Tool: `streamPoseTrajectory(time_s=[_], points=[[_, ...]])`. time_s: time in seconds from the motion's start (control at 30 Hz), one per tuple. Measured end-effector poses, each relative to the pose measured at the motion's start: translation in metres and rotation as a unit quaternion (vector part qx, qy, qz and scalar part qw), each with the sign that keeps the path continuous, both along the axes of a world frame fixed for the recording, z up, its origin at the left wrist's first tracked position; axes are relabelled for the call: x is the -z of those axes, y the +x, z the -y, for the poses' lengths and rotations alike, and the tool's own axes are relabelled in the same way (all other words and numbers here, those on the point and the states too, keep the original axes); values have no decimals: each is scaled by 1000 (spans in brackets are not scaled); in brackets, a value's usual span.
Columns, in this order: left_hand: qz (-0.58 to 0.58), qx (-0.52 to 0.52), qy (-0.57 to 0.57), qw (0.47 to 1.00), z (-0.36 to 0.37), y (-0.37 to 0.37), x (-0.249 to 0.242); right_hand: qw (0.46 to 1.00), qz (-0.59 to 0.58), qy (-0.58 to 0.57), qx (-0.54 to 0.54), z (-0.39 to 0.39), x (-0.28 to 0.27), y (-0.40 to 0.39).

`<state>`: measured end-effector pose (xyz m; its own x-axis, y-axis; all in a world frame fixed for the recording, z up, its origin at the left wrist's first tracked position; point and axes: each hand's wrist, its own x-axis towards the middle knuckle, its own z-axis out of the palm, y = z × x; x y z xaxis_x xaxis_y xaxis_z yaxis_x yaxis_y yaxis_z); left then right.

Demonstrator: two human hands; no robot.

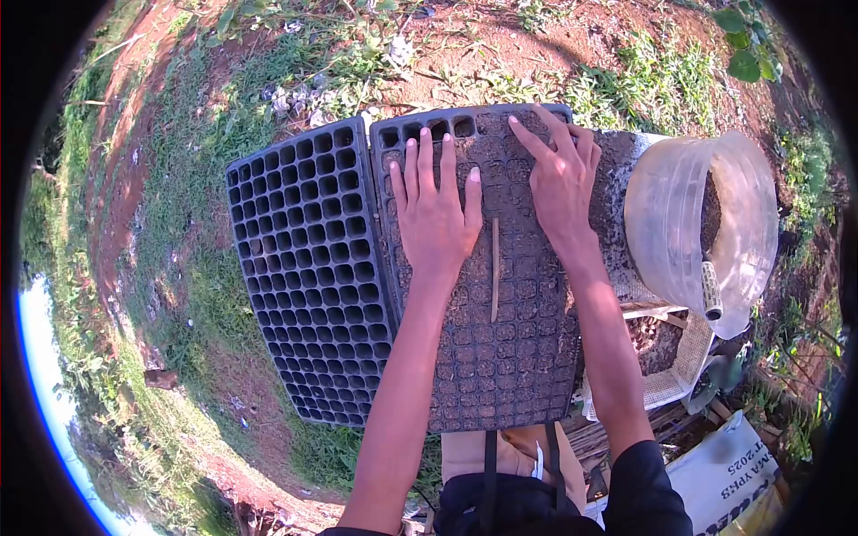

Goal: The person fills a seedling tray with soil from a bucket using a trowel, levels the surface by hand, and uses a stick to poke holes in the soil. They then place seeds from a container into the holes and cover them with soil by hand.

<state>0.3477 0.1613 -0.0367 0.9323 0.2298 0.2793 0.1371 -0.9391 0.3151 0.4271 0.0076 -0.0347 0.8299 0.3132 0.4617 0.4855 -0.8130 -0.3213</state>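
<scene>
Two trays, side by side: a soil-filled tray [487,111] under both hands; an open-celled tray [308,234] along its left edge.
Left hand [433,214]: palm down, fingers spread wide, no object seen in it; over the far-left part of the soil-filled tray.
Right hand [563,174]: partly open, two digits stretched out, the others bent; at the far-right corner. Nothing seen in its grasp; underside hidden.
Open cells, soil-filled tray: a short dark run at the far-left corner, just beyond the left fingertips.
Stick [495,272]: one, thin, lying lengthwise on the soil between the forearms, near the left thumb, apart from both hands.
Clear plastic container [657,210]: off the right edge, beside loose soil [610,179].
Risks, as judged: uneven pressing could pack some cells harder than others; a sideways sweep could spill soil over the far edge; a dragged wrist could roll the stick.
Position to hands: the soil-filled tray lies directly beneath both, its near half reaching back between the forearms; exact fingertip contact cannot be told.
</scene>
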Motion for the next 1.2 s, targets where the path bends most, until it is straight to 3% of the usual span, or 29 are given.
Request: streamPoseTrajectory(time_s=[0.17, 0.23, 0.3, 0.4, 0.5, 0.57, 0.7, 0.9, 1.2], points=[[4, 6, -1, 1000, 0, 0, -2, 1000, -5, 26, 0, -1, -20, -23], [8, 7, 5, 1000, 0, 0, -1, 979, -117, 161, -48, 5, -37, -53], [11, 11, 7, 1000, 0, 1, 1, 971, -133, 196, -39, 18, -51, -91], [8, 5, 14, 1000, -1, 1, 3, 966, -142, 214, 21, 45, -63, -150], [16, 12, 13, 1000, -1, 0, 3, 941, -161, 225, 194, 80, -61, -195], [13, 16, 21, 1000, -2, -1, 7, 951, -124, 155, 239, 118, -39, -216], [21, 22, 27, 999, -3, -1, 7, 895, -257, 149, 334, 170, -30, -241], [27, 28, 35, 999, -5, 0, 9, 882, -296, 143, 337, 186, -23, -243], [31, 32, 47, 998, -5, -1, 12, 940, -188, 110, 264, 188, 1, -216]])
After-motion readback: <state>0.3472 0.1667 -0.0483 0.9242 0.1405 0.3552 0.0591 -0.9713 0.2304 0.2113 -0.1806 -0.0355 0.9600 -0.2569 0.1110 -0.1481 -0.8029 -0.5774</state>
